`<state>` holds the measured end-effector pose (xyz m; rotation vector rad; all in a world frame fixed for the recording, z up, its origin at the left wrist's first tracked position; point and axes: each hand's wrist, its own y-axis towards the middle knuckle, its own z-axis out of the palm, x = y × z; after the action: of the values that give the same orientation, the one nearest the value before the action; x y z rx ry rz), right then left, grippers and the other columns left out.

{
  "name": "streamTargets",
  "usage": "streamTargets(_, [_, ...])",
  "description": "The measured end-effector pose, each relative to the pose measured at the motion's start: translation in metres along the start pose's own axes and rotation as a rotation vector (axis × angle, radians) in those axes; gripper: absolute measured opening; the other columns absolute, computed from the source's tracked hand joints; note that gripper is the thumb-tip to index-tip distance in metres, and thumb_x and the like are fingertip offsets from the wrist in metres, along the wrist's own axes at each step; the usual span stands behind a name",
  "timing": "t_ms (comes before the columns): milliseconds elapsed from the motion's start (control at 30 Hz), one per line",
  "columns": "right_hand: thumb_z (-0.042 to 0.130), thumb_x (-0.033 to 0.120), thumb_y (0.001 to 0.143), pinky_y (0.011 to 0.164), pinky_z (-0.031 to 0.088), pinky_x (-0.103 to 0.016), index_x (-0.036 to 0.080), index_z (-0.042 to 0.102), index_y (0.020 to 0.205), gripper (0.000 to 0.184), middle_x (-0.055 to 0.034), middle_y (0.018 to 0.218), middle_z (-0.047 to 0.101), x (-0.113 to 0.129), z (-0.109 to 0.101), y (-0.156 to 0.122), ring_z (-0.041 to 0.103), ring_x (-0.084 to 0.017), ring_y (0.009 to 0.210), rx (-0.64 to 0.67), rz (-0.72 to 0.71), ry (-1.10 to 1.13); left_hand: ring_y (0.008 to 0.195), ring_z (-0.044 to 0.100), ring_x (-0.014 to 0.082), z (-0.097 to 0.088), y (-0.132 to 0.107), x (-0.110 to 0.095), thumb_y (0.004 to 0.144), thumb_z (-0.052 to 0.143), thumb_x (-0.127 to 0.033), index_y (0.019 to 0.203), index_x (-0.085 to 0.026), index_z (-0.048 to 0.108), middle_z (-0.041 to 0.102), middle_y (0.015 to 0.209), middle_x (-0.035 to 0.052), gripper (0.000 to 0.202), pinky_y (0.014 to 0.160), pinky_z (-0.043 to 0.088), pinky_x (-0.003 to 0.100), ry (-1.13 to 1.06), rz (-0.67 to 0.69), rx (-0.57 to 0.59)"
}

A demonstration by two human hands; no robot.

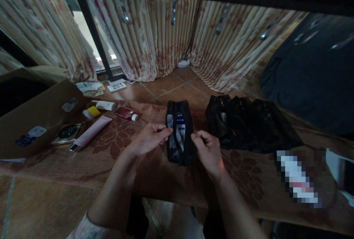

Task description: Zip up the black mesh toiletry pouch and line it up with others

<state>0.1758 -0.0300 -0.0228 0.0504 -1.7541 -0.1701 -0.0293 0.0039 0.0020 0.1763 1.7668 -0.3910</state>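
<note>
A small black zip pouch [186, 146] stands in front of me on the patterned cloth, its top parted lengthwise. White and blue printed packets [181, 128] show inside it. My left hand [151, 137] pinches the pouch's left edge between thumb and fingers. On the opposite edge, my right hand [207, 148] grips with curled fingers. Just right of my right hand, several more black pouches [249, 123] stand in a row, some with small items faintly visible inside.
On the left lie a pink tube [92, 132], a bottle of red liquid [125, 113], a white tube [105, 105], a yellow-capped container [92, 112] and a dark square compact [68, 132]. A cardboard box [52, 110] stands beside them. Striped curtains [155, 36] hang behind.
</note>
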Motion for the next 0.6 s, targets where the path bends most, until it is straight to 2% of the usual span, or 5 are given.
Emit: streamTargets(600, [0.058,0.028,0.082,0.049,0.026,-0.024,0.02,0.051,0.056,0.028,0.0054,0.054,0.04,0.0012,-0.0009,0.004,0.035,-0.01,0.054,-0.02,0.028,0.051,0.05,0.043,0.008,0.0001,-0.0003,0.0009,0.08,0.059,-0.049,0.059,-0.017,0.054,0.05,0.055,-0.0036,0.039,0.05,0.034,0.022,-0.013,0.023,0.0])
